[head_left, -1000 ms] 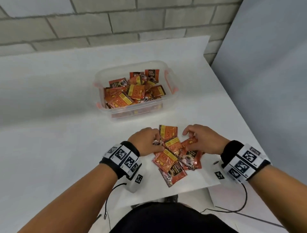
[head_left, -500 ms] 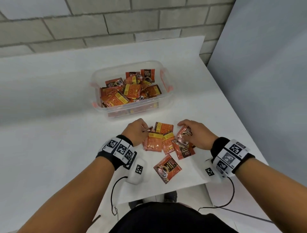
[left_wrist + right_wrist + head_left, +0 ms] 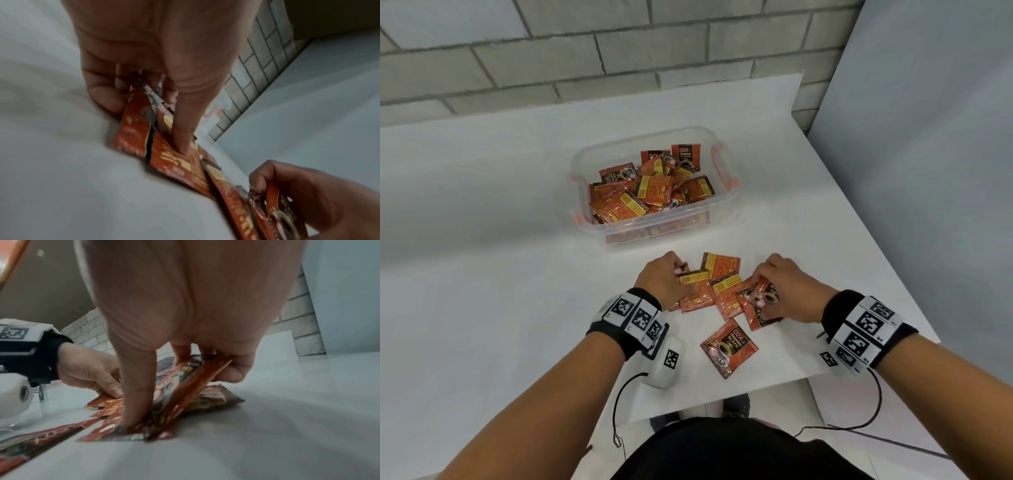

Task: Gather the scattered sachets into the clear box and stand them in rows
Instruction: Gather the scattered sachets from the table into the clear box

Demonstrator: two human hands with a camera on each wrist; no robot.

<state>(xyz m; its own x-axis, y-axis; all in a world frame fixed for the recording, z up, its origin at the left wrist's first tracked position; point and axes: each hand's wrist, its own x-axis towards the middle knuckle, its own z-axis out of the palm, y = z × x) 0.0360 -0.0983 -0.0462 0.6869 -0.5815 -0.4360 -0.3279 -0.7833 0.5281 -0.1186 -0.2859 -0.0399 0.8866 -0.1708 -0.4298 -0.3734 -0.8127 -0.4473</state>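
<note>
Pinching coffee sachets from both sides, the left hand and right hand are risking slippery packets fanning out and dropping short of the clear box.

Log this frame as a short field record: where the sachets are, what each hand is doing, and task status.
surface: white table
clear box: holds many orange sachets lying jumbled, not stood in rows
loose sachets: overlapping cluster on the table between the hands, near side of the box
stray sachet: lies flat, face up, apart from the cluster, closer to the person
left hand: fingers curled round sachets, thumb pressing one flat
right hand: pinches a tilted sachet at the cluster's right edge
status: gathering unfinished
</note>
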